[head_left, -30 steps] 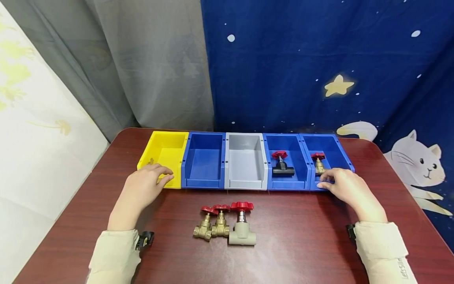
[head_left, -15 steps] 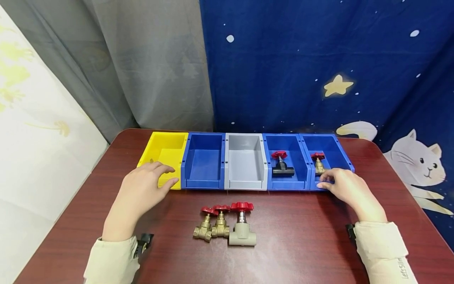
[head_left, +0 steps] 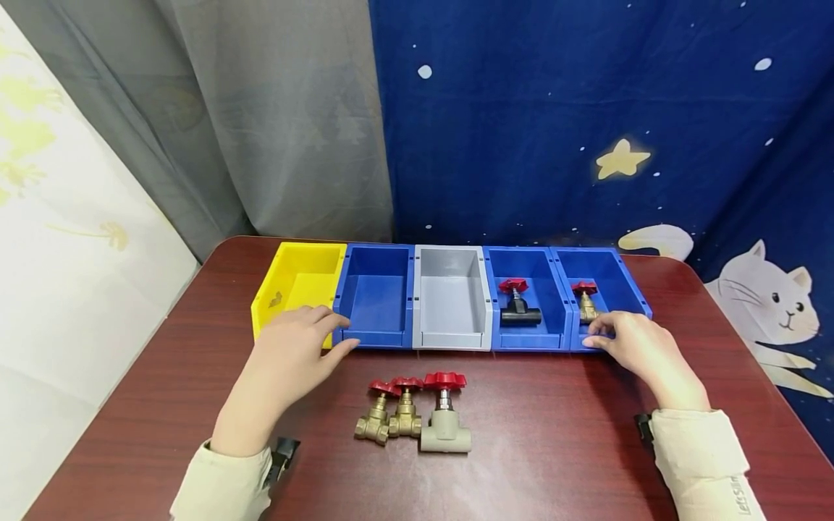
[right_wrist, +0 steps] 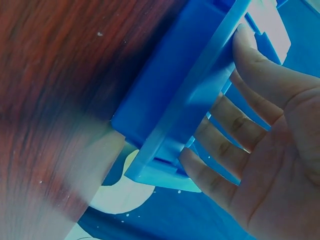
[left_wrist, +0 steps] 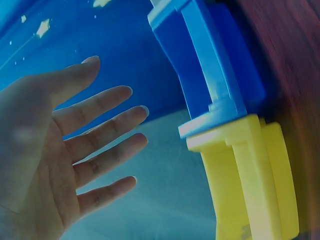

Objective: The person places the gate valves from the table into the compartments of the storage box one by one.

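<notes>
My left hand (head_left: 296, 354) hovers before the yellow bin (head_left: 267, 297) and the neighbouring blue bin (head_left: 378, 339). Its fingers are spread, with nothing in them in the left wrist view. My right hand (head_left: 641, 344) is at the front of the rightmost blue bin (head_left: 609, 268). The thumb is on the bin's edge; the relaxed fingers reach inside, their tips partly hidden in the right wrist view. Close to them in that bin is a brass gate valve (head_left: 588, 307) with a red handwheel. Two brass valves (head_left: 373, 420) (head_left: 406, 418) and a beige plastic valve (head_left: 445, 427) lie on the table.
A grey bin (head_left: 452, 338) stands mid-row. Right of it, a blue bin (head_left: 531, 339) holds a black valve (head_left: 520, 311) with a red handwheel. The bins sit side by side on the reddish wooden table (head_left: 534, 449), with curtains (head_left: 508, 130) behind.
My left hand has moved right and slightly nearer from the yellow bin, its fingers opening wider. The right hand and the valves have stayed put.
</notes>
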A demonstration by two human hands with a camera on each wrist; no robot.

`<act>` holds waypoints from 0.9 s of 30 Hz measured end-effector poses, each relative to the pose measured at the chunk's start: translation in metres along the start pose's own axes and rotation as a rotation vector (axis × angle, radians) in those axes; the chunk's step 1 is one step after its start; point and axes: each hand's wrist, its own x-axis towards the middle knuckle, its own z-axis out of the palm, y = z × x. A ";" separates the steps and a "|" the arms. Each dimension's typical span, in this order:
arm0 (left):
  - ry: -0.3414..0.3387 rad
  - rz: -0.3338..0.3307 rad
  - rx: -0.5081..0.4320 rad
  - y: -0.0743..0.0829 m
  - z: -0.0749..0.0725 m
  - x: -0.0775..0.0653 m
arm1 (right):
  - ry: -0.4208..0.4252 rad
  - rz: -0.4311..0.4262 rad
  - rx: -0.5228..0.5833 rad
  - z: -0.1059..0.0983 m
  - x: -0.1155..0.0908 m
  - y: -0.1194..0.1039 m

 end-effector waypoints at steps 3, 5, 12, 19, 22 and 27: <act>0.005 0.031 0.005 0.007 0.003 0.002 | 0.008 0.004 0.000 0.001 0.000 0.000; 0.015 0.054 0.010 0.011 0.004 0.002 | 0.011 0.004 0.001 0.001 0.000 0.000; 0.029 0.127 -0.024 0.027 0.010 0.002 | 0.017 -0.002 -0.005 0.002 0.000 0.000; 0.007 0.181 -0.032 0.043 0.012 0.001 | 0.019 -0.003 -0.002 0.002 0.002 -0.003; 0.001 0.200 -0.040 0.051 0.013 0.002 | 0.009 0.006 0.000 0.001 0.002 -0.002; -0.018 0.225 -0.047 0.061 0.016 -0.001 | -0.009 0.021 0.008 0.002 0.000 -0.001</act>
